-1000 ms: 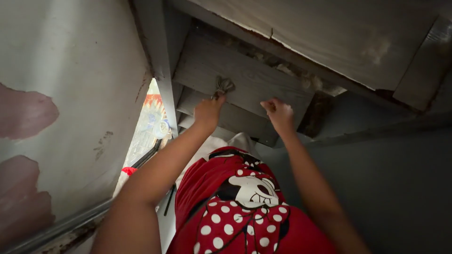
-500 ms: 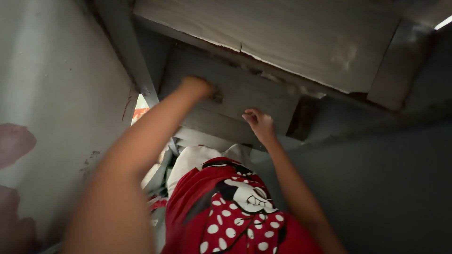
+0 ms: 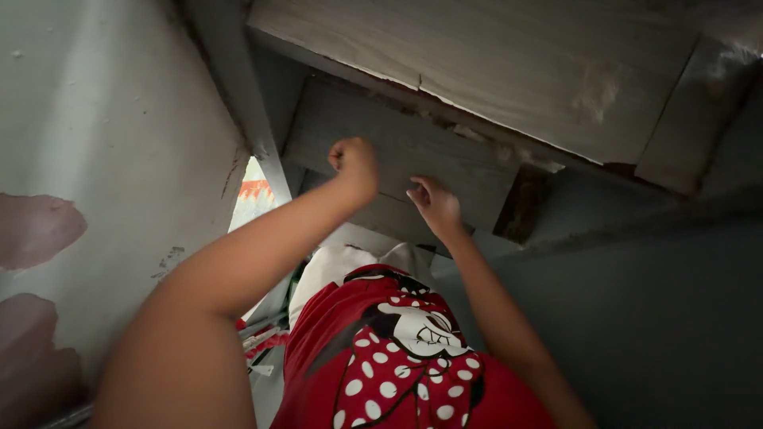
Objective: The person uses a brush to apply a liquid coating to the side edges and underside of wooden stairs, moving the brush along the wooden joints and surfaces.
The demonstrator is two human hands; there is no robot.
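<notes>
— Where are the hands?
— Both up against the grey wooden board (image 3: 413, 151); the left hand (image 3: 354, 163) is clenched in a fist on it — whether it grips anything, I cannot tell
— And the right hand (image 3: 433, 202)?
— Fingers loosely curled, released, touching the board's lower edge, near the left

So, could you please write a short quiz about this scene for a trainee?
1. True or false: the left hand is closed into a fist against the grey wooden step.
2. Which hand rests with its fingers bent on the step's lower edge? A) left B) right
3. Fill in: the wall at the left has patches of ____ colour.

Key: 1 true; 2 B; 3 pink. Whether the fist holds anything cannot be seen.
</notes>
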